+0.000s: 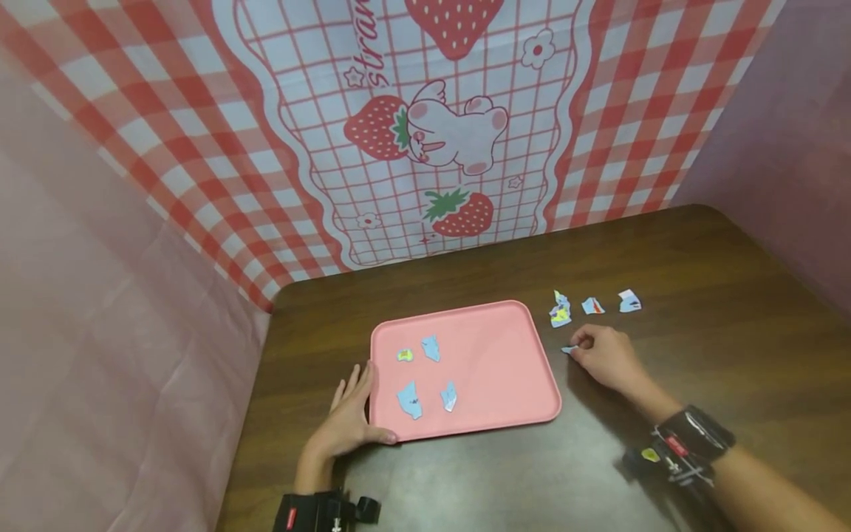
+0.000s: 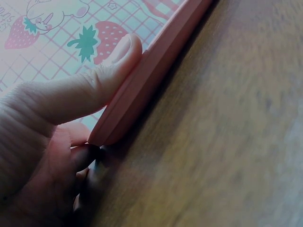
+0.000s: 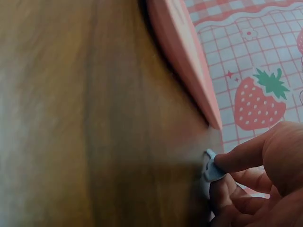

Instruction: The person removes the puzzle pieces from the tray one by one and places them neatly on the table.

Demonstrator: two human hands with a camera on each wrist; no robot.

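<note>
1. Head view: right grip (image 1: 608,358), fingertips nearly together, pinches a scrap (image 1: 568,349), probably paper, just right of the tray (image 1: 501,369).
2. Left grip (image 1: 347,423), spread, touches the tray's corner.
3. Four scraps (image 1: 410,401) lie inside.

A strawberry-print cloth (image 1: 459,137) hangs behind the brown table (image 1: 718,332).

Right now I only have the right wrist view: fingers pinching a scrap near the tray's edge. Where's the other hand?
Observer: The left hand is at the left end of the pink tray, touching its rim.
Operator: Anything lying on it?
Observer: Yes, four scraps, all in its left half.
Operator: And outside it, besides the one I see pinched?
Observer: Three more scraps lie in a row on the table, beyond the right hand.
</note>
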